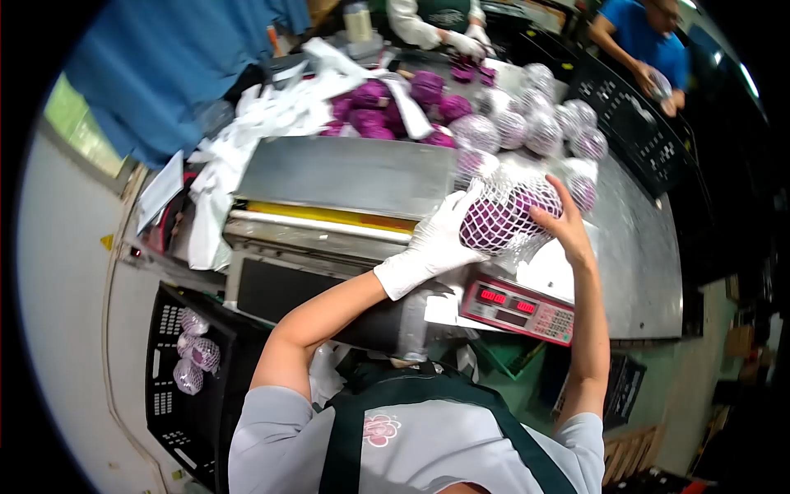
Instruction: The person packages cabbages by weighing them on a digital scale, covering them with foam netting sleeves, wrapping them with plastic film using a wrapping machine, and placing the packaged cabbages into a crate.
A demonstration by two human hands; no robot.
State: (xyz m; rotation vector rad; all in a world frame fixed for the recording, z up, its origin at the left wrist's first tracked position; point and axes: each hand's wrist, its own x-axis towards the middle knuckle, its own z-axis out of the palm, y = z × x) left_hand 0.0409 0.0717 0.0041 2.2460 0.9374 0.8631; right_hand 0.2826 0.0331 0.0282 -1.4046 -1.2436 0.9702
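My left hand [443, 235], in a white glove, is closed around the left side of a red cabbage [500, 221] in a white mesh net. From the right, my bare right hand [568, 229] grips the same netted cabbage, its thumb and fingers on the net. Both hands hold it above the worktable, just behind a scale [518, 309] with a lit red display. Whether a second head sits inside the net is hard to make out. Beyond it lies a group of wrapped cabbages [543, 132], with several bare red cabbages [370, 95] to their left.
A metal wrapping machine [346, 177] stands left of my hands, with crumpled white sheets [247, 128] beside it. Lower left, a black crate [169, 412] holds several netted cabbages. Across the table are a gloved co-worker [428, 20], a person in blue [650, 41] and another black crate [638, 123].
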